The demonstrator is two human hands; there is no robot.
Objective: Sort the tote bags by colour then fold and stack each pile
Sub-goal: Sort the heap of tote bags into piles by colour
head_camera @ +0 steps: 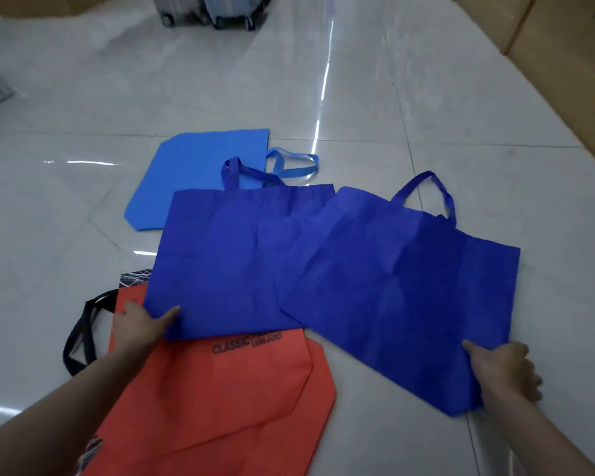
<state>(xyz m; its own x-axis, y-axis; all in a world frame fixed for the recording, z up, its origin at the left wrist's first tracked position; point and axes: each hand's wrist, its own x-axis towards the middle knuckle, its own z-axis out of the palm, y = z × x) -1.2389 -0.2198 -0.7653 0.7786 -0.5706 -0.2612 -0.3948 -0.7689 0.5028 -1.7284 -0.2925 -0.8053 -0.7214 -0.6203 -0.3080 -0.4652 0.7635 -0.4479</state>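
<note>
Floor [358,97], left hand [141,326] pinching left tote [227,262], right hand [505,369] right tote [392,286]

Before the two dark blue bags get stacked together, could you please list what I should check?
1. Left hand grips left royal-blue fabric tote bag: ok.
2. Right hand grips right royal-blue fabric tote bag: ok.
3. Right bag smooth: not ok, creased.
4. Light-blue fabric tote bag clear of both: not ok, left bag overlaps it.
5. Orange printed tote bag clear: not ok, left bag covers its edge.
</note>
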